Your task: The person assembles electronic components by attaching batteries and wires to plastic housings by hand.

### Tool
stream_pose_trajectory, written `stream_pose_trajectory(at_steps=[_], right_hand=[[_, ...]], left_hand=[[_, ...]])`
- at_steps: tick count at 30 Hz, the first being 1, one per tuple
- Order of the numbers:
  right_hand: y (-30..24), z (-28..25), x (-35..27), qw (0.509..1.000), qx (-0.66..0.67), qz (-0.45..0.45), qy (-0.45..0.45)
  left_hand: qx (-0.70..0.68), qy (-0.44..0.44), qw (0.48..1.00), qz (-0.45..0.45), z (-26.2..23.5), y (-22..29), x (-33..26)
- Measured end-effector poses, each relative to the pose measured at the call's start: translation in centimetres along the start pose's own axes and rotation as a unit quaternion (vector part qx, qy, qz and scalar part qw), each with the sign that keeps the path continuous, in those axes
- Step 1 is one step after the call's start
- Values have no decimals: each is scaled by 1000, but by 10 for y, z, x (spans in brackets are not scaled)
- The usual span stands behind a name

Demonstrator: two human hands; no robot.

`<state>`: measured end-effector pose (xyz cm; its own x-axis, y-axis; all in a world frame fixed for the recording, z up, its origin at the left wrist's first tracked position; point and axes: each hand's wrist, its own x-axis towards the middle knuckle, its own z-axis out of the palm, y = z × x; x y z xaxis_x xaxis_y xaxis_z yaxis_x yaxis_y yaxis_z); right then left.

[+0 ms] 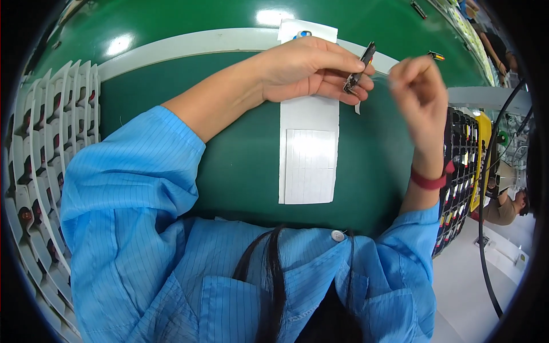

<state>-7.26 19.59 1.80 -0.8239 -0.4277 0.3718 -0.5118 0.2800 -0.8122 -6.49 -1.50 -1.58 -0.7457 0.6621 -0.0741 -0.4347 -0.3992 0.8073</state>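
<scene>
**Small dark part (pixel 366 58) held over green table (pixel 240 148)**

The left hand (pixel 311 66) grips it, partly covering a white paper strip (pixel 309 117). The right hand (pixel 422 88), blurred, curls nearby; whether it grips anything cannot be told. White trays (pixel 41 163) stand left; a filled black tray (pixel 456 194) and cable (pixel 484 257), right.

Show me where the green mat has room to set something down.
Bare green mat lies left of the white paper strip, below the left forearm, and right of the strip, toward the right sleeve. Crowded: around the left hand, white trays at left, black tray at right.
</scene>
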Motion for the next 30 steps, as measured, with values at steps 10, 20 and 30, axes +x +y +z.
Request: stream_pose_trajectory(at_steps=[10, 20, 30], right_hand=[[-5, 19, 0, 888, 388, 244, 27], [-5, 9, -18, 942, 277, 183, 51], [-15, 25, -16, 983, 84, 106, 127]], left_hand=[[-38, -40, 998, 25, -3, 4, -2], [18, -35, 999, -17, 3, -4, 1], [159, 52, 986, 6, 15, -13, 1]])
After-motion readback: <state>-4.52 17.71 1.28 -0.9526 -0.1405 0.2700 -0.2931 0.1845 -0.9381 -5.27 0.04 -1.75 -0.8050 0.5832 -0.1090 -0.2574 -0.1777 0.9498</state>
